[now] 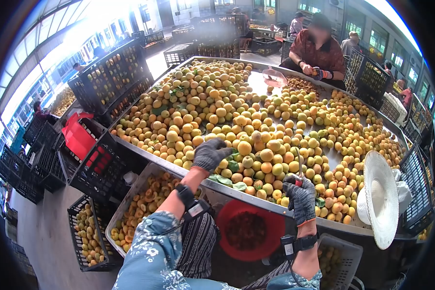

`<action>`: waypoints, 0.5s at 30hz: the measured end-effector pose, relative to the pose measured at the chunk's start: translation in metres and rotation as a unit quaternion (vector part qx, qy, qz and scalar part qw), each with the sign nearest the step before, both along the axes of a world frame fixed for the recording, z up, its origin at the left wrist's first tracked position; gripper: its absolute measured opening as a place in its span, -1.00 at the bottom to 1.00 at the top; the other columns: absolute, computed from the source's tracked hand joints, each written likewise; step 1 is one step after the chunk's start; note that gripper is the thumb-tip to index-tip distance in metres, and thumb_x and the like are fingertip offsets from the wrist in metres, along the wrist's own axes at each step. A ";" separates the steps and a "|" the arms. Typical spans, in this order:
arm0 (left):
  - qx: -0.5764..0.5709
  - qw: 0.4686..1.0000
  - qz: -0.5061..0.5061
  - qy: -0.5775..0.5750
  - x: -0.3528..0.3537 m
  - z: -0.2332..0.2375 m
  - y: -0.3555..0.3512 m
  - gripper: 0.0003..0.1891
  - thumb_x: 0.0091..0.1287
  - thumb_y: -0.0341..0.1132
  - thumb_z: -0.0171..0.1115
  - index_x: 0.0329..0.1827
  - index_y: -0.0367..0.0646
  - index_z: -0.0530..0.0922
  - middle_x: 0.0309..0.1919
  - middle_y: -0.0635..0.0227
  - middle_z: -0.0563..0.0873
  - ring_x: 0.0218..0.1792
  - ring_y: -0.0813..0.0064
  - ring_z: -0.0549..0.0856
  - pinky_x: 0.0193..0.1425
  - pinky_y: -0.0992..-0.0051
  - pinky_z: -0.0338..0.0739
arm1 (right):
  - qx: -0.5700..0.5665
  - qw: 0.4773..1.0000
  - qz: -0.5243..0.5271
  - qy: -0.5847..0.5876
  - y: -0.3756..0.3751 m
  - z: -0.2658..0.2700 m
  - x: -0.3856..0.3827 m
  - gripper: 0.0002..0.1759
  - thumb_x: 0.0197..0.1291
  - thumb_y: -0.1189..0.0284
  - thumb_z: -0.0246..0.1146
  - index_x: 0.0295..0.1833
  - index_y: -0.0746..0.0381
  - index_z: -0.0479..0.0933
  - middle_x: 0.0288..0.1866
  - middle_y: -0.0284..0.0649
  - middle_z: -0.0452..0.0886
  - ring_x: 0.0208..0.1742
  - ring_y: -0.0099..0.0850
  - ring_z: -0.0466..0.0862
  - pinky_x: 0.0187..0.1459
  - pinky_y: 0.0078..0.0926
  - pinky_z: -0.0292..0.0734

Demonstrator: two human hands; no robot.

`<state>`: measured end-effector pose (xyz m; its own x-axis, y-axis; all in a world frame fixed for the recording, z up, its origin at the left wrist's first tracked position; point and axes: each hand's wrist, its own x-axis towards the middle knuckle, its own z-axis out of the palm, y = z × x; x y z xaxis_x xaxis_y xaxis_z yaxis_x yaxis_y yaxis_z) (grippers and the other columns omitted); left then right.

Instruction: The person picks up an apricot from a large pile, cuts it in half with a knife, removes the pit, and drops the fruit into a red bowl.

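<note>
Left hand [210,153], grey-gloved, lies palm down on the heap of apricots [237,121] at the near edge of the steel worktop [256,79]. Its fingers are curled over the fruit, but it cannot be told whether they grip one. Right hand [299,194], also gloved, is clamped around a red-handled knife [299,169], blade upright, just above the worktop's near rim. A red basin [270,217] sits below between the forearms. A white sun hat [381,198] rests to the right. A second person [318,48] works at the far side.
</note>
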<state>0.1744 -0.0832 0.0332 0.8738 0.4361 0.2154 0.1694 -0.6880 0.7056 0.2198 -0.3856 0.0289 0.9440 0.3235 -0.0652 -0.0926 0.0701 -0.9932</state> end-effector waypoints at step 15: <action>0.152 0.970 0.070 0.175 0.082 -0.031 -0.040 -0.42 0.05 0.01 0.32 0.13 -0.03 0.48 -0.04 0.16 0.64 0.06 0.12 0.57 0.22 0.19 0.37 | 0.021 0.999 -0.028 -0.009 -0.003 0.002 0.000 -0.83 0.00 0.53 0.37 -0.24 0.24 0.59 -0.46 -0.43 0.56 -0.50 -0.67 0.49 -0.49 -0.73 0.41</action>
